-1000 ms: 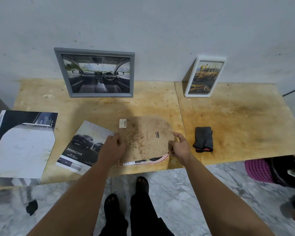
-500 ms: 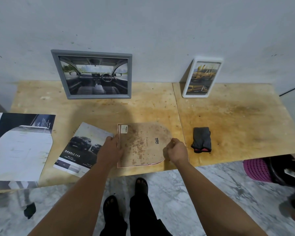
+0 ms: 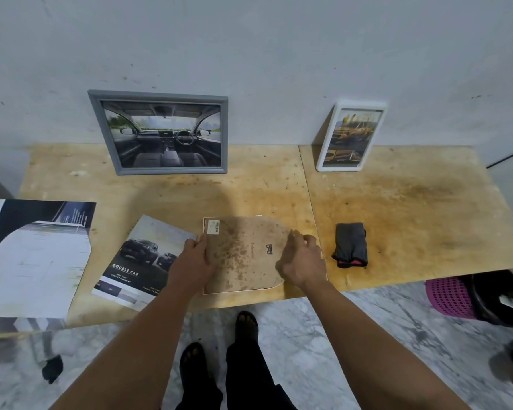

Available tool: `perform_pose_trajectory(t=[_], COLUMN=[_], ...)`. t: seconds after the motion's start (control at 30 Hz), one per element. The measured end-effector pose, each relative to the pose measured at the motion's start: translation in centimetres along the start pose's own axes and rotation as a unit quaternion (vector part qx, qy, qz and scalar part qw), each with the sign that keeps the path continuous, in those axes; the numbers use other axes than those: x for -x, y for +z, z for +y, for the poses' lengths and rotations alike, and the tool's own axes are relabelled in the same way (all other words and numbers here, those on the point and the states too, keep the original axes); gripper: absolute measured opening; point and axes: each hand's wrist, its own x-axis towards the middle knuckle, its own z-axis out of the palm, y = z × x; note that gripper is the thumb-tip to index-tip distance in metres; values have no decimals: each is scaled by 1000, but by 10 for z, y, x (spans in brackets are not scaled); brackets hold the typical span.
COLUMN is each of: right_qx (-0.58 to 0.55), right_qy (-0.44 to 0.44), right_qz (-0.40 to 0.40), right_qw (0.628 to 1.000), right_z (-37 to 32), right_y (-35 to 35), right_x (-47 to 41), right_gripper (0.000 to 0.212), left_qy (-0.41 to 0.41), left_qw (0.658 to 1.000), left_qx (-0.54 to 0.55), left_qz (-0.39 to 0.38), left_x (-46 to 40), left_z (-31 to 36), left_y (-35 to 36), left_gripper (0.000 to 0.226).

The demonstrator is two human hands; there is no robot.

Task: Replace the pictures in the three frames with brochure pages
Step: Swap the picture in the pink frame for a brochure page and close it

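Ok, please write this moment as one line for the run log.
left hand holds backing board edge | right hand presses its rounded side | grey frame, white frame at wall

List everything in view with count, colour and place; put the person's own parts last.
grey frame: 1, grey, leaning on wall, back left
white frame: 1, white, leaning on wall, back right
backing board: 1, stained brown, front centre
brochure page: 1, dark car print, left of board
cut brochure: 1, navy and white, far left
folded cloth: 1, dark grey, right of board
table: 1, plywood
basket: 1, pink, floor right
left hand: board's left edge
right hand: board's right edge
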Motion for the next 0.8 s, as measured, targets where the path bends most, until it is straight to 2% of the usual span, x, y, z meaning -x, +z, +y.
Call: perform_pose_trajectory(t=[0.1, 0.17, 0.67, 0.8], right_qx=[72, 101, 132, 98], right_qy=[-86, -109, -121, -117], right_qz=[-33, -69, -81, -29], right_qw=[993, 986, 980, 988], right_z=[-5, -9, -11, -21], right_y=[9, 15, 16, 6], right_x=[-3, -3, -10, -17], right_gripper=[90, 93, 94, 97], left_qy=[0, 0, 7, 17], left_qw=[1000, 1000, 995, 994], left_qx=[-1, -3, -76, -88], left_qz=[-2, -5, -64, -58], left_x=[0, 0, -8, -6], left_z=[3, 4, 7, 9], left_y=[-2, -3, -12, -14], left_gripper=[79, 79, 93, 92])
